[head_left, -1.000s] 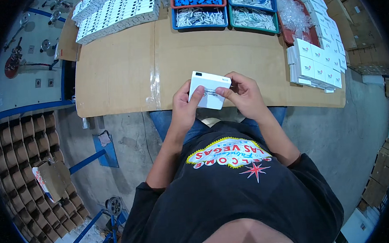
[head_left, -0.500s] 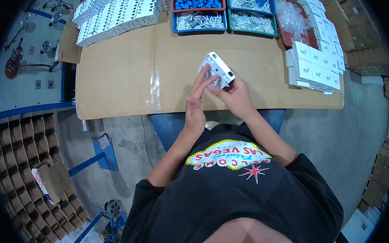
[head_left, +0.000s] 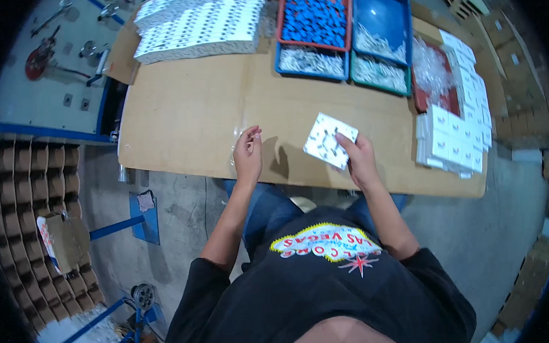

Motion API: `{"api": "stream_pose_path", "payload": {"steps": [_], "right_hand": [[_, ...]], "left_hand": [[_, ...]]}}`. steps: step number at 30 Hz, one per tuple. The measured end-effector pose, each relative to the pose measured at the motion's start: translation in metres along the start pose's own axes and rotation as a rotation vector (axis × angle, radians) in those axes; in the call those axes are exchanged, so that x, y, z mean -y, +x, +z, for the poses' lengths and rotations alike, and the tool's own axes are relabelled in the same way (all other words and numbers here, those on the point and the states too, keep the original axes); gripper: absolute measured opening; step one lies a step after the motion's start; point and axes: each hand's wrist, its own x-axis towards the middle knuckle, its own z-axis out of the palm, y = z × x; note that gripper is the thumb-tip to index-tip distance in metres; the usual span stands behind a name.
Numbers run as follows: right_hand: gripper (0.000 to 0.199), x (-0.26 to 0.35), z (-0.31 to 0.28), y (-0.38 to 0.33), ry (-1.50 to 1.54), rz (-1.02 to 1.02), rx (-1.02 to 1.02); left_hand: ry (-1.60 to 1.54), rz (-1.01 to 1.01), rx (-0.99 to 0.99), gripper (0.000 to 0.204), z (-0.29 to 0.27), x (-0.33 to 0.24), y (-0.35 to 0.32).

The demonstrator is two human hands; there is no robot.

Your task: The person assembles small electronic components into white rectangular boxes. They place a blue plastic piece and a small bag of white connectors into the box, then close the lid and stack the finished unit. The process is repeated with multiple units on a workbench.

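My right hand [head_left: 362,160] grips a flat, square white piece with small dark marks [head_left: 324,145] by its right edge, thumb on top. It is held above the near part of the cardboard-covered table, and the fingers under it are hidden. To the left, apart from the piece, my left hand [head_left: 248,157] hovers near the table's front edge. Its fingers are loosely bent, with nothing visible in them.
Rows of white boxes [head_left: 202,29] stand at the far left of the cardboard-covered table [head_left: 185,120]. Farther right are a red tray of blue parts [head_left: 313,20], blue trays [head_left: 313,76] and a green tray [head_left: 382,88] of small whitish pieces, clear plastic bags [head_left: 432,70] and stacked white boxes [head_left: 453,140].
My left hand has let go of the white piece and moved left. My right hand has swung the piece slightly right and nearer, turning its broad marked face up. The head view has shifted.
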Motion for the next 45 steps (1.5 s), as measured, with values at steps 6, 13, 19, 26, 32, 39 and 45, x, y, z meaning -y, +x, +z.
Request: {"api": "stream_pose_path", "payload": {"steps": [6,13,19,26,32,39,45], "right_hand": [[0.037,0.02,0.032,0.029,0.343,0.204,0.304],[0.033,0.022,0.095,0.147,-0.005,0.008,0.123],[0.039,0.053,0.139,0.33,-0.673,-0.637,0.113],[0.039,0.109,0.252,0.487,-0.904,-1.209,0.091],[0.032,0.1,0.304,0.557,-1.237,-1.23,-0.01],[0.03,0.086,0.311,0.582,-1.323,-1.478,-0.118],[0.032,0.094,0.314,0.582,-1.441,-1.469,-0.217]], "left_hand": [[0.556,0.342,-0.204,0.027,-0.042,0.046,0.064],[0.746,0.332,-0.213,0.031,-0.047,0.05,0.076],[0.777,0.307,-0.229,0.033,-0.045,0.043,0.081],[0.763,0.25,-0.163,0.037,-0.049,0.039,0.087],[0.748,0.196,-0.132,0.039,-0.051,0.041,0.087],[0.76,0.18,-0.121,0.038,-0.051,0.041,0.09],[0.762,0.17,-0.116,0.038,-0.05,0.041,0.091]]}}
